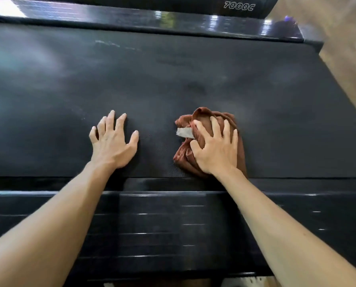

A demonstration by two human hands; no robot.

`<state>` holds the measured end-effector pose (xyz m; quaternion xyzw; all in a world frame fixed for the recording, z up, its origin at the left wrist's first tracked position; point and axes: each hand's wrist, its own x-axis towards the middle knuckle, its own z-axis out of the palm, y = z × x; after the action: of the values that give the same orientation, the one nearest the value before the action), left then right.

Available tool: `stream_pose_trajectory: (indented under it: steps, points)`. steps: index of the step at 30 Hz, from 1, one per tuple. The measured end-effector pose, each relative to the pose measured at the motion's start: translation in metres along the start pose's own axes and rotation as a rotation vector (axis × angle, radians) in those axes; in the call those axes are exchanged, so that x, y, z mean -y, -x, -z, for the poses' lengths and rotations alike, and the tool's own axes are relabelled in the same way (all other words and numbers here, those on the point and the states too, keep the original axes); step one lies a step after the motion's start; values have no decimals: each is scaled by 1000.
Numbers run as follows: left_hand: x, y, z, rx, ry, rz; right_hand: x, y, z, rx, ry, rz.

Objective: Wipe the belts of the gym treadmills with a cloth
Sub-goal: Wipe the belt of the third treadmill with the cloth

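Across the wide black treadmill belt (173, 79), seen from above by the head camera, two bare forearms reach forward over the near side rail (162, 224), a glossy dark strip with fine ridges running along it. On the right, the right hand (215, 148) lies on top of a bunched rust-brown cloth (206, 119), fingers spread and slightly bent, pressing it down onto the belt rather than closing round it. The cloth sits close to the near edge of the belt, crumpled into folds, and a small pale tag (185, 133) sticks out from its left side just beside the index finger. On the left, the left hand (113, 143) is flat on the bare belt, fingers straight and fanned wide, thumb out to the right, holding nothing. Both hands are apart from each other, with a stretch of textured belt between them.

Farther off, a second shiny side rail (131, 19) runs along the far edge of the belt, catching bright reflections. Beyond it a dark housing (193, 5) carries pale lettering (239, 6) that seems to read "7000C", though it is blurred. Faint pale streaks (110, 44) mark the belt near the far rail. Brownish floor (342, 59) shows at the upper right, past the end of the treadmill.
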<state>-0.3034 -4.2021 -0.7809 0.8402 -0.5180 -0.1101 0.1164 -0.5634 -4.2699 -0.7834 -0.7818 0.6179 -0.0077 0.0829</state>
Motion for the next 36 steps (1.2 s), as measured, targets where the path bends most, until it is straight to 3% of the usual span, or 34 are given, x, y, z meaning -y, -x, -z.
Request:
stream_pose_trajectory:
  steps: [5, 9, 12, 15, 19, 24, 28, 32, 34, 36]
  points:
    - [21, -21, -5, -26, -155, -49, 21, -92, 4, -12, -65, -162]
    - [25, -23, -15, -86, -175, -64, 63, -135, 1, 39, -29, -5]
    - [26, -24, -14, -99, -154, -61, 86, -116, -3, 58, -37, 179]
    - [26, -24, -13, -100, -153, -59, 65, -68, -4, 30, -41, 276]
    - [26, -23, -15, -109, -156, -59, 10, -46, -1, -2, -32, 78]
    - [25, -24, -15, -113, -153, -58, 27, -138, 9, 19, -51, -138]
    - [25, -25, -14, -108, -157, -56, 78, -173, 8, 85, -8, 94]
    - [24, -24, -12, -100, -146, -49, 81, -113, 3, 120, -37, 344]
    - [24, -24, -11, -106, -144, -46, 53, -79, 1, 71, -34, 364]
    - [23, -26, -11, -110, -145, -50, 25, -71, 3, 27, -10, 249]
